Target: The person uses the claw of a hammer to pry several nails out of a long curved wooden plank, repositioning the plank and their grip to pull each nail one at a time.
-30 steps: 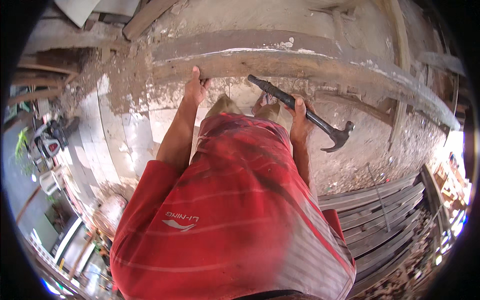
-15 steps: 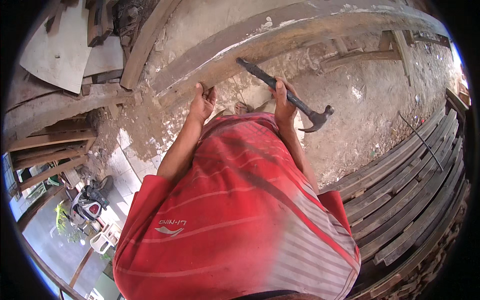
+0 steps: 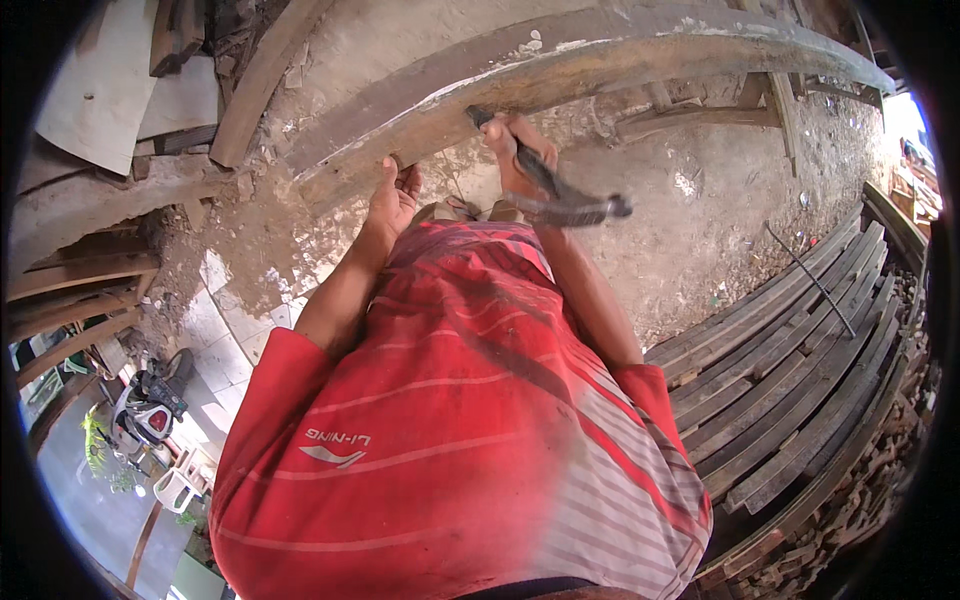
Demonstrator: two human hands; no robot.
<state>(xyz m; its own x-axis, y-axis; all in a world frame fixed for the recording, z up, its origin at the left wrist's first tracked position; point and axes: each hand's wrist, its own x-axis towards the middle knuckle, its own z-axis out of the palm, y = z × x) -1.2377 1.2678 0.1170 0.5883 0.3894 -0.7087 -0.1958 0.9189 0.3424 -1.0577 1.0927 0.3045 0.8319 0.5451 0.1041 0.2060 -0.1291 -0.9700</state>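
Observation:
My right hand [image 3: 518, 150] is closed round the dark handle of a claw hammer [image 3: 568, 205]. The handle's butt end is near the side of a long wooden beam [image 3: 440, 135], and the hammer's head, smeared by motion, hangs toward my shirt. My left hand [image 3: 393, 203] is at the beam's near lower edge, thumb up and fingers curled in. Whatever its fingertips pinch, if anything, is too small to make out. The beam runs across in front of me, with pale, flaking patches along its upper edge.
At the right lies a stack of long wooden planks [image 3: 790, 370] with a thin dark rod [image 3: 812, 280] across it. Pale sheets [image 3: 95, 90] and timber pieces lie at the far left. A motorbike [image 3: 148, 410] and a white plastic chair [image 3: 182, 485] stand at the lower left.
My right hand has moved left and up toward the beam, tilting the hammer, whose head now blurs. My left hand stays at the beam's edge. The whole view has shifted slightly.

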